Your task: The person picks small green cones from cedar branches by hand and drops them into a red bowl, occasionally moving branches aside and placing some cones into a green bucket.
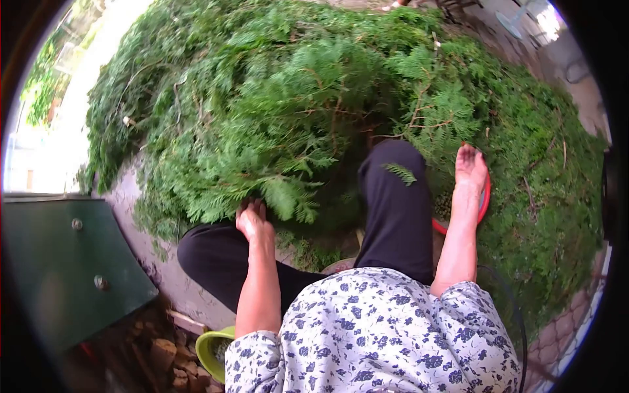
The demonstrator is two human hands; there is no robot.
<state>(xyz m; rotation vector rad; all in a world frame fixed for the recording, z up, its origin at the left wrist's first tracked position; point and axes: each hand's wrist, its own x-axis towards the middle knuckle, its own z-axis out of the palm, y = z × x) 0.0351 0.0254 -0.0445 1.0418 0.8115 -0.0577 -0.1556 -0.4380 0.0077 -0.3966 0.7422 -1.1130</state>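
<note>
My left hand [252,220] is closed at the lower edge of the pile, its fingertips partly hidden, on a leafy thuja branch [283,195] with flat green sprays. My right hand [470,168] is over the far side of a red-rimmed bowl [485,200], its fingers bent together; whether anything small is in them I cannot make out. Small pale-green bits [443,205] show inside the bowl, which my forearm partly covers. A loose green sprig [400,173] lies on my right knee.
A large heap of cut green branches [216,85] surrounds my legs in front and to the right. At the left stands a dark green panel [65,262]. Below it are broken brown pieces [167,357] and a yellow-green bucket [208,354]. A dark cable [521,314] runs beside my right side.
</note>
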